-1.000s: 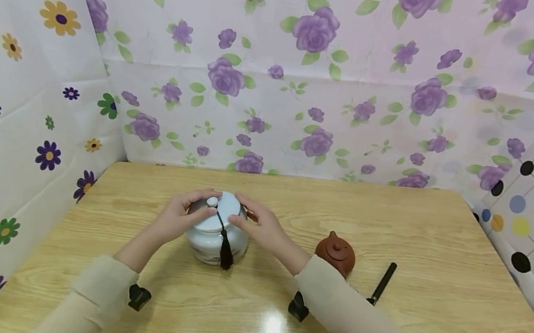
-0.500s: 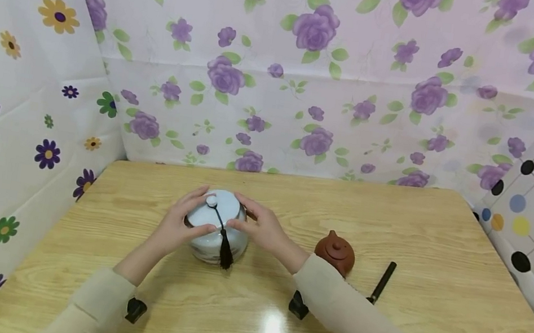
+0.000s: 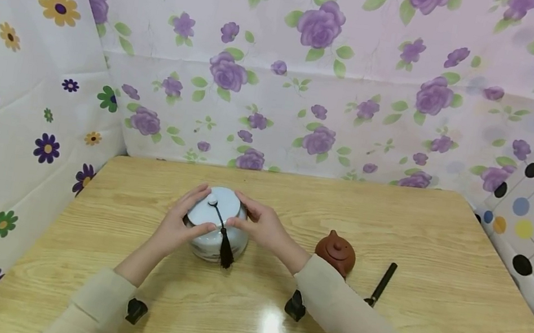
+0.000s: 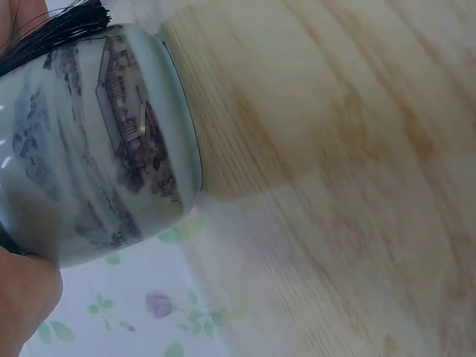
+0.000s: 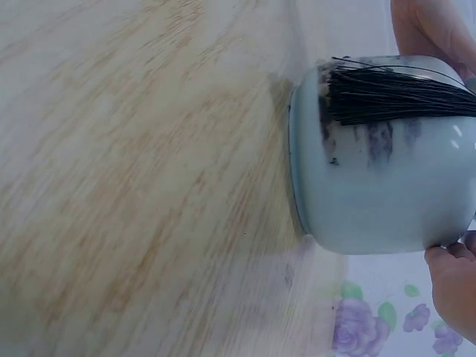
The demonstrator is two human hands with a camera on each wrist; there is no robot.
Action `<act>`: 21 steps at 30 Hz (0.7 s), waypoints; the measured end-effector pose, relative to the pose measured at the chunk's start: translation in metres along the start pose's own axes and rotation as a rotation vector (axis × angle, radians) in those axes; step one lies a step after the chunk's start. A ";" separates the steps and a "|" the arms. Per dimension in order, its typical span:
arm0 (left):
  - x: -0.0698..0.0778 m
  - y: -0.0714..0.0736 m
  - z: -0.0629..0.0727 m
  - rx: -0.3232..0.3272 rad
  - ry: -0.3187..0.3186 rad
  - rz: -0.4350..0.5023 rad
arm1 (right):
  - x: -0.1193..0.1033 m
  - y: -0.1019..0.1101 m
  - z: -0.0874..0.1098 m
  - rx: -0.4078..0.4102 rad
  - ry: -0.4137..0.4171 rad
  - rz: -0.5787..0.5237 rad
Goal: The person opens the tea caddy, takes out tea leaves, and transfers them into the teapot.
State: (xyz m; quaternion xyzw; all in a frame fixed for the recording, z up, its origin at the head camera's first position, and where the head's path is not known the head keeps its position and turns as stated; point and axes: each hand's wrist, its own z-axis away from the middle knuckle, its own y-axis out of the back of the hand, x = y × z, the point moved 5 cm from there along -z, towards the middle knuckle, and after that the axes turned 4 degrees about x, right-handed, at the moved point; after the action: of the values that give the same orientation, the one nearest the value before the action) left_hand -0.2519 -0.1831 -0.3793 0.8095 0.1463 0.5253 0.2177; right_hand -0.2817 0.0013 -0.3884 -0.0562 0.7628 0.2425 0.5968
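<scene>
A pale, glazed lidded jar point(image 3: 208, 250) stands on the table between both hands. Its flat lid point(image 3: 228, 202) has a small round knob point(image 3: 212, 200), from which a cord with a black tassel point(image 3: 226, 251) hangs down the front. My left hand point(image 3: 173, 227) holds the left side near the lid's edge, thumb in front and fingers behind. On the other side my right hand point(image 3: 266, 228) grips it likewise. A dark painted building scene point(image 4: 126, 111) shows on the jar's wall in the left wrist view. In the right wrist view the tassel point(image 5: 401, 97) lies across the wall.
A small reddish-brown teapot point(image 3: 335, 252) sits right of the jar, partly behind the right sleeve point(image 3: 331, 289). Beyond it lies a black-handled tool point(image 3: 384, 281), its near end hidden by that sleeve. Floral cloth point(image 3: 309, 81) hangs behind the wooden table point(image 3: 205, 317).
My left fingers have drawn back from over the lid to its left edge, and that thumb has dropped toward the front, uncovering more lid. My right hand and the jar keep their places.
</scene>
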 end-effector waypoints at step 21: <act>0.000 -0.001 0.000 0.000 -0.016 -0.070 | -0.008 0.000 0.001 -0.016 0.047 0.073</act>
State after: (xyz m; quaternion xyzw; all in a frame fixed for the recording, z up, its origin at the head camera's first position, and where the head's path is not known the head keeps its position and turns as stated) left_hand -0.2523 -0.1820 -0.3800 0.8080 0.1731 0.5109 0.2370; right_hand -0.2782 0.0004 -0.3808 -0.0387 0.7761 0.2690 0.5690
